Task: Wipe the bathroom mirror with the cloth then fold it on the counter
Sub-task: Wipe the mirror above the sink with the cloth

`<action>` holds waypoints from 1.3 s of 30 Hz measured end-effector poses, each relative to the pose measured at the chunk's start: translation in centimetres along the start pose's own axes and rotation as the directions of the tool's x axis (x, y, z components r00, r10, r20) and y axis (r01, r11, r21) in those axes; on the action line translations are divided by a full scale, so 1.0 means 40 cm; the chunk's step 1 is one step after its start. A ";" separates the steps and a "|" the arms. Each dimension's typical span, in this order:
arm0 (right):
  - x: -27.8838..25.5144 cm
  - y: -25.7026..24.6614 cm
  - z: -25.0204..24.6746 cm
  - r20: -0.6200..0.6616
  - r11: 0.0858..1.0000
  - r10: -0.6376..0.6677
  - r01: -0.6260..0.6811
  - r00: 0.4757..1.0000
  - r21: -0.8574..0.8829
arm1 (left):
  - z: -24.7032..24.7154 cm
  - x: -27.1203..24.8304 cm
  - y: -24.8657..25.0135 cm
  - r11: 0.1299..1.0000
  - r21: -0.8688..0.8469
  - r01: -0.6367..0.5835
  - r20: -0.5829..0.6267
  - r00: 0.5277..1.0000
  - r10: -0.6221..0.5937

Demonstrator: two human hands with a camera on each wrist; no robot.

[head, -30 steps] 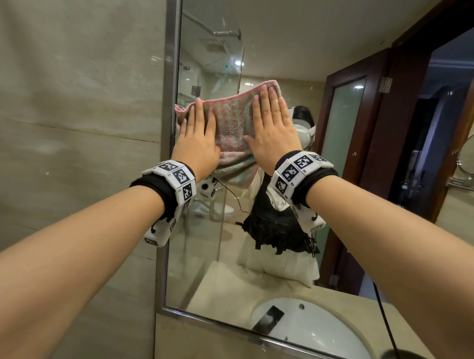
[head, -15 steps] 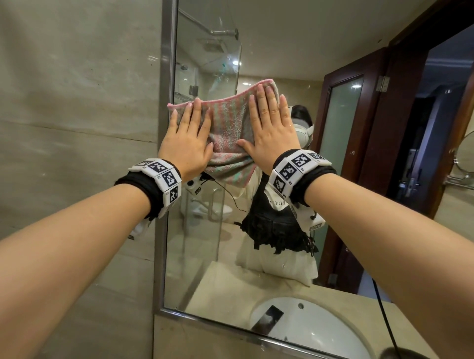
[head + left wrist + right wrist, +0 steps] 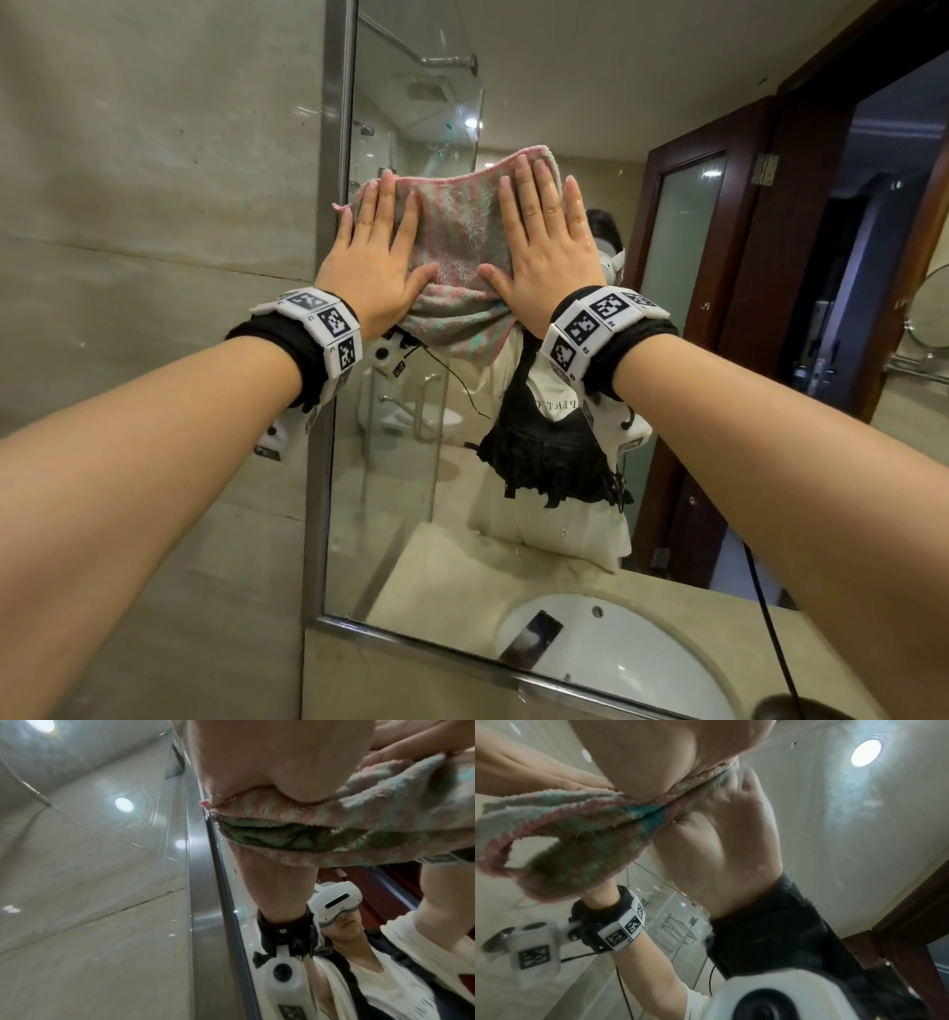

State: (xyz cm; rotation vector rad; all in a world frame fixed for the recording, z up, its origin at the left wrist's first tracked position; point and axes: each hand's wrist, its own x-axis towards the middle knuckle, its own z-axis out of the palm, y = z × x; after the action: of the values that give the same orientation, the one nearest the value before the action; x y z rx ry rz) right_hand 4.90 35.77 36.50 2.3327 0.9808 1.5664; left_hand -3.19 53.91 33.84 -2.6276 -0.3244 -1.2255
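Note:
A pink and green striped cloth (image 3: 459, 241) is spread flat against the mirror (image 3: 411, 462) near its left frame. My left hand (image 3: 372, 252) presses its left part with straight fingers, the little finger over the frame. My right hand (image 3: 544, 231) lies flat on the cloth's right part, fingers straight. The cloth's lower edge hangs loose below both palms. In the left wrist view the palm (image 3: 270, 760) pushes the cloth (image 3: 321, 825) onto the glass. In the right wrist view the palm (image 3: 641, 754) does the same to the cloth (image 3: 577, 825).
A steel frame (image 3: 328, 308) borders the mirror on the left, with a beige stone wall (image 3: 154, 205) beside it. Below runs the counter backsplash (image 3: 385, 683). The mirror reflects a white sink (image 3: 616, 663), a person and a dark wooden door (image 3: 719, 257).
Both hands have slid the cloth to the left across the mirror, toward the steel frame. The left hand's outer fingers now reach the frame.

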 end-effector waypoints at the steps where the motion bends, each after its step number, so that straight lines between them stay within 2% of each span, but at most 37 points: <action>1: 0.008 0.004 -0.005 -0.004 1.000 0.009 -0.009 1.000 -0.006 | -0.007 0.009 -0.002 1.000 -0.009 0.009 -0.004 1.000 -0.009; 13: 0.104 0.030 -0.061 -0.013 0.998 0.043 -0.043 0.999 -0.037 | -0.112 0.143 0.025 0.988 -0.134 0.083 -0.051 0.995 -0.090; 19: 0.113 0.041 -0.068 -0.019 0.997 0.046 -0.047 0.999 -0.062 | -0.123 0.174 0.040 0.996 -0.066 -0.065 -0.069 0.996 0.060; 24: 0.081 0.077 -0.051 -0.046 0.988 0.144 -0.146 0.989 -0.048 | -0.084 0.127 0.035 0.992 0.031 -0.120 -0.031 0.992 0.121; 30: 0.032 0.117 -0.040 -0.059 0.977 0.211 -0.212 0.976 -0.015 | -0.079 0.127 0.086 0.995 -0.012 -0.099 -0.047 0.994 0.099; 34: -0.016 0.158 -0.025 -0.060 0.967 0.256 -0.256 0.965 0.000 | -0.088 0.143 0.136 0.989 -0.012 -0.149 -0.073 0.986 0.148; 39: -0.030 0.166 -0.023 -0.065 0.966 0.258 -0.258 0.964 0.003 | -0.088 0.156 0.148 0.989 -0.040 -0.143 -0.089 0.986 0.139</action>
State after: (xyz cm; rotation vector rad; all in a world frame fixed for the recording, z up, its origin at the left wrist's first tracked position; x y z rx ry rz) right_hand 6.64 29.76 39.13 2.5043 0.7047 1.7437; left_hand -0.08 47.89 40.22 -2.5762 -0.0943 -1.3077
